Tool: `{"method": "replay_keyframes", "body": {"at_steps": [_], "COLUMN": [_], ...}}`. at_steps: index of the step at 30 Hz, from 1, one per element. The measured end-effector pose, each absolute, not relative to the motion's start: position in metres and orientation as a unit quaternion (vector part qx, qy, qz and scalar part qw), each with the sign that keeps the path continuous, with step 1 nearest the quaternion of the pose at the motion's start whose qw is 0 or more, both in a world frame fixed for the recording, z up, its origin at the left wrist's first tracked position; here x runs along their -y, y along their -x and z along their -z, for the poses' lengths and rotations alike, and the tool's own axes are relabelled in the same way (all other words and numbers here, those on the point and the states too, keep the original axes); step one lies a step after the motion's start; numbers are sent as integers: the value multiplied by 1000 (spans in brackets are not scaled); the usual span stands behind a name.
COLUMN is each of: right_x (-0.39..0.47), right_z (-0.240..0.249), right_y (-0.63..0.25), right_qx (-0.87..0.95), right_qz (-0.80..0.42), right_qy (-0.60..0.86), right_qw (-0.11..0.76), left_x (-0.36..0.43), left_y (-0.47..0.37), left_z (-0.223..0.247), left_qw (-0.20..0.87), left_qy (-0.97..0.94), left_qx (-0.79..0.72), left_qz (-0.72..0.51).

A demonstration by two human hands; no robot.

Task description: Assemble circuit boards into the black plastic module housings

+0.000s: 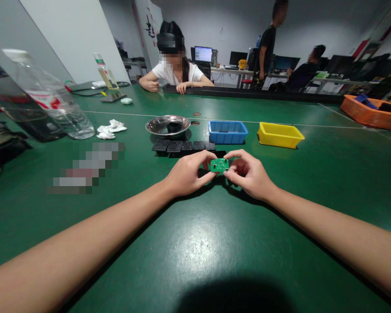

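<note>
A small green circuit board (pixel 219 164) is held up between both hands above the green table. My left hand (pixel 190 173) pinches its left edge with thumb and fingers. On the right edge, my right hand (pixel 249 174) grips it the same way. Just beyond the hands lies a row of several black plastic parts (pixel 175 147). Behind that row a round metal bowl (pixel 151 129) holds a dark piece. A blue bin (pixel 228 137) and a yellow bin (pixel 280 136) stand behind the hands, to the right of the bowl.
Plastic bottles (pixel 65 111) and crumpled tissue (pixel 111 129) are on the left. An orange basket (pixel 371 115) sits at the far right. Across the table (pixel 195 261) a person wearing a headset (pixel 179 76) rests their hands by a black rail (pixel 254 94).
</note>
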State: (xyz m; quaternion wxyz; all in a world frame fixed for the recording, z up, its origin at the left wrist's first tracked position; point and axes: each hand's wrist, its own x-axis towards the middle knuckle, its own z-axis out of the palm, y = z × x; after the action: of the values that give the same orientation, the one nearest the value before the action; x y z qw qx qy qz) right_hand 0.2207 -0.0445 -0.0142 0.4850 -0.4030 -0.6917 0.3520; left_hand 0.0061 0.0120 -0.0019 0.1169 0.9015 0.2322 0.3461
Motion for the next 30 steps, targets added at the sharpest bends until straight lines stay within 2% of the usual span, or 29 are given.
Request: {"method": "replay_keyframes", "body": {"at_steps": [30], "right_x": [43], "right_z": [13], "right_y": [-221], "right_qx": [689], "right_qz": [-359], "right_qy": [416], "right_qw": [473], "left_x": [-15], "left_y": [-4], "left_z": [4], "left_qw": [71], "left_qy": [-912], "left_qx": [-204], "left_qz": [-349]}}
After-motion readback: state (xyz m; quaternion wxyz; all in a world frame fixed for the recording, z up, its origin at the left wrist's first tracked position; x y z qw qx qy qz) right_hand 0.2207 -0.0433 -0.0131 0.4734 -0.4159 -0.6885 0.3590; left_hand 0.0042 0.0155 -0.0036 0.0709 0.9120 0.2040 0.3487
